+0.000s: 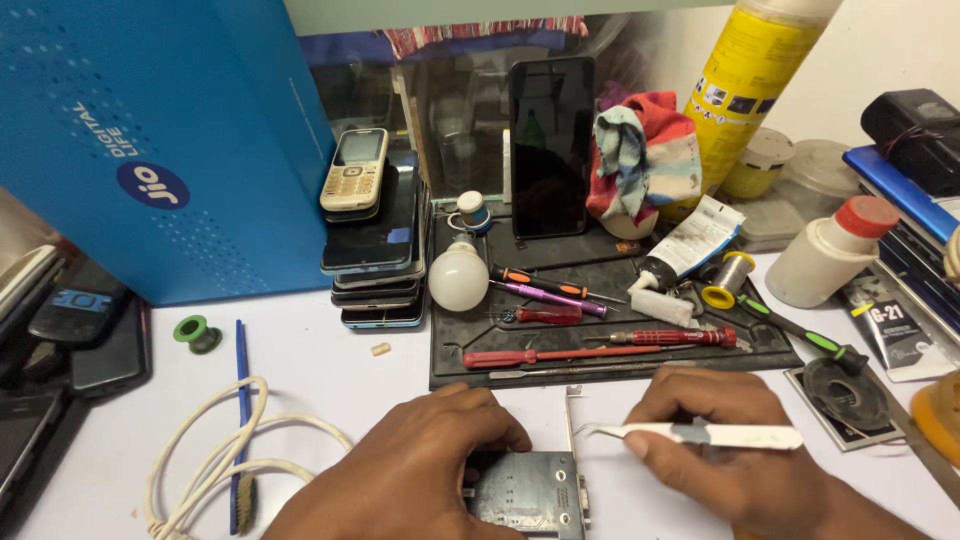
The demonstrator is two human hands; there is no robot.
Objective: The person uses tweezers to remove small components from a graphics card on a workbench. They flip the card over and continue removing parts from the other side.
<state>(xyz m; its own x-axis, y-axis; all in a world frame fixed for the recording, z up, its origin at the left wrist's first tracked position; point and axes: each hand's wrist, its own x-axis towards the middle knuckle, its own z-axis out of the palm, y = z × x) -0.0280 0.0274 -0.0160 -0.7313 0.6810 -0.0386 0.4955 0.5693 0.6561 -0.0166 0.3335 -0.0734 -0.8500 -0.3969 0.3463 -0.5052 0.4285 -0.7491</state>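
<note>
Materials and finishes on a repair bench.
A dull grey metal board (pixel 525 490) with a bright steel bracket (pixel 572 420) is pressed by the left hand (pixel 420 470); matt white tweezers (pixel 690 434) are gripped by the right hand (pixel 730 450). A black rubbery mat (pixel 600 268), scuffed and matt, is seen behind. Glossy glass is shown by the phone (pixel 551 145), frosted smooth glass by the bulb (pixel 458 277), translucent red plastic by the screwdriver (pixel 545 356), soft woven cloth by the rag (pixel 645 155).

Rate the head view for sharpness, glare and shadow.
Head view: mostly sharp and evenly lit; soft shadows under the left hand and right hand; the upright phone screen mirrors the room; the tweezers look slightly washed out; the edges bow a little.
</note>
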